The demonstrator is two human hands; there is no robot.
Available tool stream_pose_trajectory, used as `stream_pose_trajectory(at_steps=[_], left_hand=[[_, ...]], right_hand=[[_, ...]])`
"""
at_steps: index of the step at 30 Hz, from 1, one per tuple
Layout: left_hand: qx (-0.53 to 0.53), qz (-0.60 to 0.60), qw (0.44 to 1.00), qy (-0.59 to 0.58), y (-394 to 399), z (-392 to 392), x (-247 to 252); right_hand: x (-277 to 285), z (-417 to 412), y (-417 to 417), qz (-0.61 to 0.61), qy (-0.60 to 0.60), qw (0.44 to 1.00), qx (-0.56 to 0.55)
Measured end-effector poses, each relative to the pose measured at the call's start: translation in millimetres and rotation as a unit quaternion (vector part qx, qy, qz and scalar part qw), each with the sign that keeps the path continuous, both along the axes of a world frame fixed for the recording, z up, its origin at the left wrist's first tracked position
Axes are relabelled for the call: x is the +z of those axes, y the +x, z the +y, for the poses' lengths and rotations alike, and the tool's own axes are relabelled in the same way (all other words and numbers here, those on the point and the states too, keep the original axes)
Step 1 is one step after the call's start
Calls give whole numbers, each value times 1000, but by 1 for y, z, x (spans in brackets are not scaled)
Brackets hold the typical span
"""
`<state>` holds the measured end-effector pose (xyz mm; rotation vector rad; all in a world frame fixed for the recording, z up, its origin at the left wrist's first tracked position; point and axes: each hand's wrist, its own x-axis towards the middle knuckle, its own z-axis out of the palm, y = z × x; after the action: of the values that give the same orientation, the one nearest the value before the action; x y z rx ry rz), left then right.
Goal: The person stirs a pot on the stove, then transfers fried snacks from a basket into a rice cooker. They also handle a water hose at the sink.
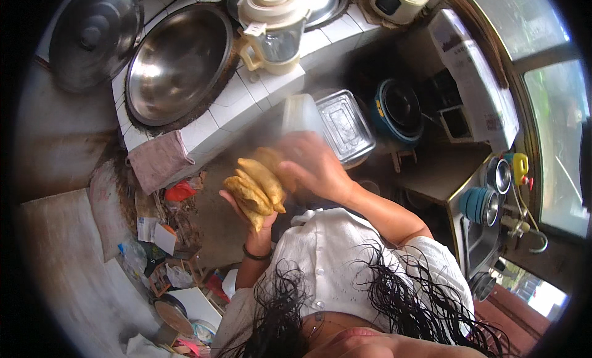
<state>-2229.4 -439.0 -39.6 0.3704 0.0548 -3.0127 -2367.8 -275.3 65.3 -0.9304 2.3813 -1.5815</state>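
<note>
My left hand [266, 219], with a dark band on its wrist, cradles several golden fried pastries [261, 175] stacked on edge in its palm. Over the stack, my right hand [317, 166] is blurred by motion. Its thumb and fingers appear to pinch one more fried pastry [287, 178], blurred as well, at the right side of the stack. Just beyond the right hand stands a translucent plastic container [301, 112]. Beside that container lies a shiny rectangular metal tray or lid [347, 126].
A large steel wok [180, 66] is set into the white-tiled stove [236, 96], with a jug-like appliance [277, 43] at its edge. A pink cloth [159, 161] hangs over the front. Blue-rimmed basins [400, 108] sit ahead right. Stacked bowls [478, 205] stand by the sink.
</note>
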Motion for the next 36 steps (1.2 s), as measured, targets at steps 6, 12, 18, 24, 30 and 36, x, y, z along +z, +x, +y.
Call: stream_pose_trajectory(at_steps=[6, 12, 18, 24, 30, 36], left_hand=[[15, 40, 999, 13, -45, -55, 19], [2, 51, 995, -87, -85, -123, 20], [24, -11, 997, -72, -107, -190, -13], [-44, 89, 995, -5, -168, -230, 36], [-44, 95, 993, 44, -211, -222, 62], [-30, 96, 994, 39, -225, -191, 63]], right_hand=[[-8, -31, -69, -82, 27, 996, -35], [-58, -100, -121, -87, 50, 990, -103], [-79, -123, -138, -102, 168, 968, -155], [-69, -146, -136, -111, 172, 958, -199], [-74, -188, -148, 46, 133, 947, -290], [-78, -220, -172, -238, -223, 908, -264]])
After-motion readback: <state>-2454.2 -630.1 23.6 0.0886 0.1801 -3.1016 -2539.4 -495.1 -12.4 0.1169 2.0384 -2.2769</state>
